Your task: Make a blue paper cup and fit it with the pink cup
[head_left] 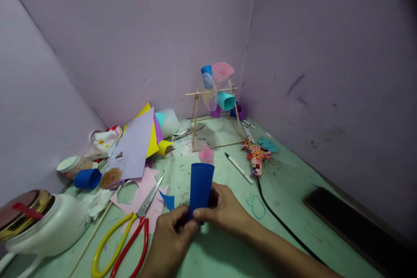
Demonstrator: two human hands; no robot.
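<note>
A rolled tube of dark blue paper point(201, 186) stands upright between my hands above the near middle of the table. My left hand point(176, 234) pinches its lower left edge with thumb and fingertips. From the right, my right hand point(224, 206) grips the tube, thumb across the front and fingers behind it. Just beyond the tube lies a small pink paper piece point(206, 155). Scissors point(140, 215) with one yellow and one red handle lie open by my left hand. A blue paper scrap point(167, 200) is close to their blades.
A stick frame point(194, 121) at the back carries a wheel with paper cups point(223, 74). A glue gun point(256, 156) with a black cord and a marker point(239, 168) lie right. Coloured paper sheets point(133, 143) and a white pot point(61, 226) stand left; a dark phone-like slab point(345, 217) lies right.
</note>
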